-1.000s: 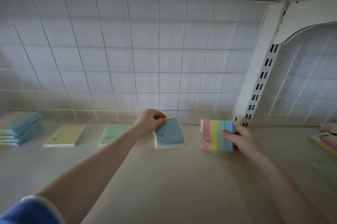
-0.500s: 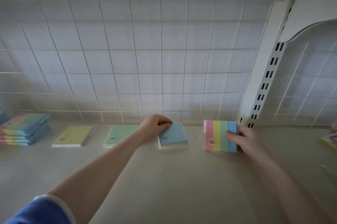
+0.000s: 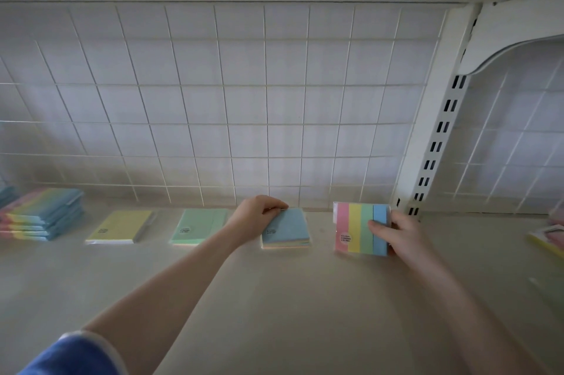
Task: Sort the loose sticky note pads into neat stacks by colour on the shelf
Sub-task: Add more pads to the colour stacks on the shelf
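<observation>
— How many pads are out on the shelf (image 3: 305, 298)?

— Along the back edge, against the wire grid (image 3: 244, 115): one yellow pad (image 3: 120, 226), one green pad (image 3: 200, 225), one blue pad (image 3: 288, 229) lying on a thin pastel stack, and one striped pad (image 3: 361, 227) with four bands, pink, yellow, green and blue. At the far left edge sits a rainbow stack (image 3: 42, 214), about five pads deep; the exact count is hard to read. More pads (image 3: 549, 235) show at the right edge, too cropped to count.

— And the hands?

— The left hand (image 3: 258, 212) has its fingers curled over the blue pad's back left corner, gripping it where it lies near the back edge. The right hand (image 3: 396, 232) holds the striped pad by its right side, thumb pressed on the blue band, fingers curled behind; the pad stands tilted up just beside the slotted upright (image 3: 433, 142).

— Anything else?

— A blue sleeve (image 3: 70, 356) at the front left corner.
</observation>
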Tool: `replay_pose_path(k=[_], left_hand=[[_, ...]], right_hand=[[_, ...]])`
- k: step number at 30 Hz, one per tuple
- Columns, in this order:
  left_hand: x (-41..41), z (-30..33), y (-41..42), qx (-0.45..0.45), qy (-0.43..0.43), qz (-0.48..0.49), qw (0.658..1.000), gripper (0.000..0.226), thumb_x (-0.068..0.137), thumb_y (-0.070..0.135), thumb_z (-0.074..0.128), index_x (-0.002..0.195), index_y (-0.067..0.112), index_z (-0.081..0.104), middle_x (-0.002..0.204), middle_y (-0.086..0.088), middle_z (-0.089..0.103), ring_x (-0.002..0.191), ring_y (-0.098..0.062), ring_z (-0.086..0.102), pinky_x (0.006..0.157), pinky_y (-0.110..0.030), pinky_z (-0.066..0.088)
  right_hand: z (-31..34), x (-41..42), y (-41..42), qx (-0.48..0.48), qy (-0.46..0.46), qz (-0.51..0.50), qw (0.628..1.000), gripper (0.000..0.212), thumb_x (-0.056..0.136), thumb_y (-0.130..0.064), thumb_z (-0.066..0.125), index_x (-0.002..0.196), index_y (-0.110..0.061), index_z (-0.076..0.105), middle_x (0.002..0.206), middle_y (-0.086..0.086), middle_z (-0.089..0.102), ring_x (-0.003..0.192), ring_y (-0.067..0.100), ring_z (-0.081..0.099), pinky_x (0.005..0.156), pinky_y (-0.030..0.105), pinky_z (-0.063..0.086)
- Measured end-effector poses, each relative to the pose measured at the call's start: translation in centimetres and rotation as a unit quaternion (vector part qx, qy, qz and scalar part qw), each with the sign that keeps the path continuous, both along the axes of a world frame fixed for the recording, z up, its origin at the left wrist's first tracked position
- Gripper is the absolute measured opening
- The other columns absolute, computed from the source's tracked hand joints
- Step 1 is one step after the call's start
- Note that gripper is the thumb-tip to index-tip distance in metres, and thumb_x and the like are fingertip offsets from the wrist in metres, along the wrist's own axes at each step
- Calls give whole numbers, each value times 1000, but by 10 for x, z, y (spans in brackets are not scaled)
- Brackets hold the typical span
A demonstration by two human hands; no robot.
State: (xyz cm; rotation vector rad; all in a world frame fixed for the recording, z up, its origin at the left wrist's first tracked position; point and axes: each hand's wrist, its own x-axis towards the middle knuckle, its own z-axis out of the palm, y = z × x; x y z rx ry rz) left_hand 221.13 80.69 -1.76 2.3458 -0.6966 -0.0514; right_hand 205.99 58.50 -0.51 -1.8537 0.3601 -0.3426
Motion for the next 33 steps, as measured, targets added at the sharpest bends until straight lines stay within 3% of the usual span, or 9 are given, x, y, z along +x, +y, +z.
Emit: replay_pose_path(k=[4, 7, 16, 21, 25, 33], left_hand=[[-2, 0, -1, 10, -19, 21, 1000, 26, 96, 16, 48, 114, 18, 67, 119, 2, 64, 109, -14, 56, 84, -21, 39], [-8, 3, 1, -4, -88, 67, 994, 24, 95, 16, 49, 110, 17, 69, 117, 0, 65, 112, -19, 55, 89, -27, 40], [-36, 27, 66, 18, -284, 171, 943, 15, 88, 15, 60, 98, 12, 70, 97, -7, 67, 95, -32, 57, 77, -38, 45], [-49, 28, 138, 52, -314, 209, 925, 10, 79, 12, 69, 88, 12, 71, 88, -7, 68, 84, -35, 60, 71, -38, 48], [-51, 25, 201, 69, -303, 240, 920, 13, 83, 17, 68, 94, 12, 71, 94, -7, 68, 91, -32, 60, 76, -39, 48], [-33, 6, 347, 89, -289, 250, 920, 13, 74, 14, 75, 86, 15, 71, 86, -3, 68, 85, -31, 63, 70, -37, 50]], right_hand=[[1, -1, 3, 17, 5, -5, 1000, 14, 92, -16, 57, 94, -27, 64, 90, -5, 69, 81, 11, 65, 63, 25, 47], [3, 2, 4, 43, 8, -24, 999, 12, 91, -19, 59, 101, -20, 65, 91, 2, 69, 80, 18, 65, 66, 29, 48], [29, 22, 36, 81, -7, -4, 997, 6, 92, -14, 56, 95, -13, 61, 83, 4, 61, 68, 15, 54, 58, 25, 39], [35, 43, 88, 114, -12, 12, 993, 4, 90, -10, 58, 89, -9, 61, 69, 2, 57, 58, 15, 49, 53, 25, 34], [37, 61, 147, 124, -15, 28, 992, 8, 89, -8, 58, 81, -9, 60, 65, 3, 55, 57, 16, 47, 52, 25, 32], [36, 105, 290, 151, -23, 38, 988, 6, 89, -8, 59, 84, -10, 62, 81, 9, 62, 75, 24, 56, 63, 30, 41]])
